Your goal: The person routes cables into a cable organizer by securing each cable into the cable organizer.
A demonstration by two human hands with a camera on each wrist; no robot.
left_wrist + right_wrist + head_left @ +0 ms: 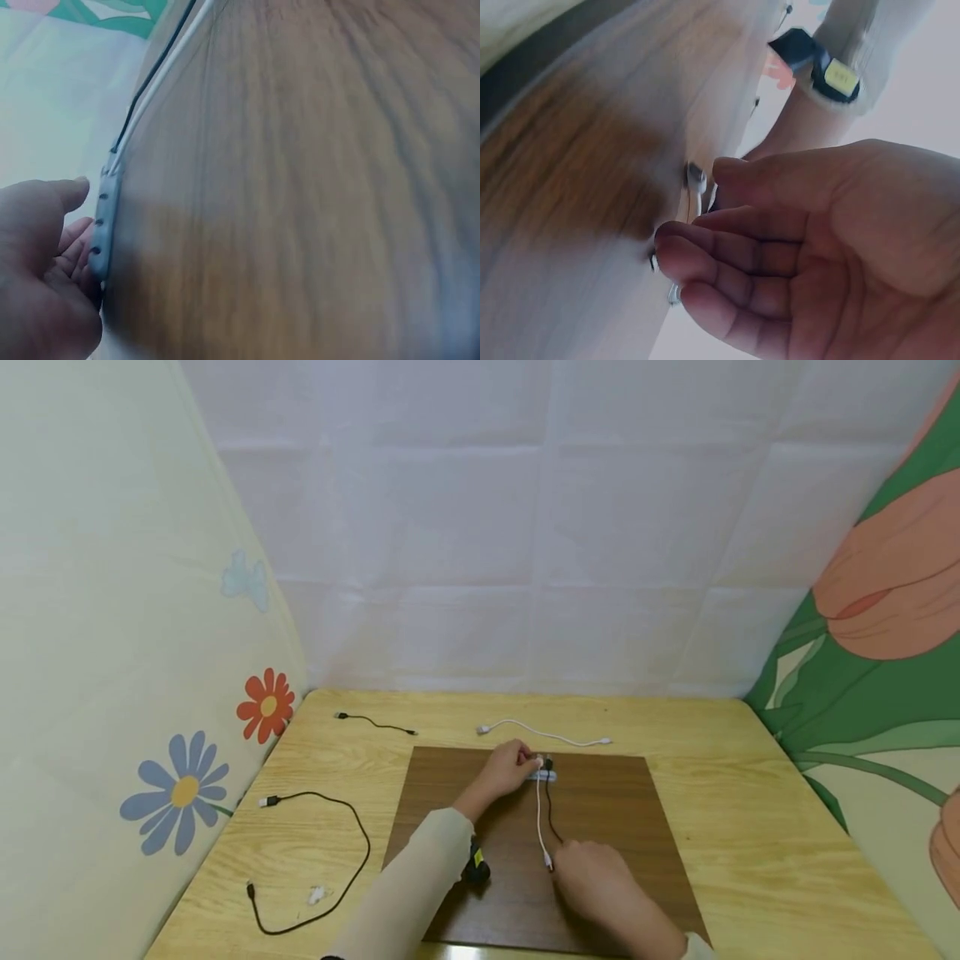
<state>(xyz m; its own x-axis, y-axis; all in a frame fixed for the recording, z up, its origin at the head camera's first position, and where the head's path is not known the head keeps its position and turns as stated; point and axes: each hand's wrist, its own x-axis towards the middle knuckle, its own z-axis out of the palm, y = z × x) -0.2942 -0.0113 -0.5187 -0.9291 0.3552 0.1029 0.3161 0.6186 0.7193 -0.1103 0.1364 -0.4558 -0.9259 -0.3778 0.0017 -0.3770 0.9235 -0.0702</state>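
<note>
On a brown board (607,810), a slim grey cable holder (106,217) with several slots lies near the far edge. A white cable (539,818) and a black cable (551,806) run from it toward me. My left hand (512,767) is at the holder's left end; in the left wrist view its fingers touch the side and its thumb stands apart. With curled fingers, my right hand (596,877) holds the near part of the black cable, its end mostly hidden. The white cable's near plug (547,861) lies just left of this hand.
A long black cable (367,843) curves over the table's left side, near a small white piece (317,894). Behind the board lie a short black cable (378,724) and another white cable (543,731). A black wrist strap (476,867) with a yellow label sits on my left forearm.
</note>
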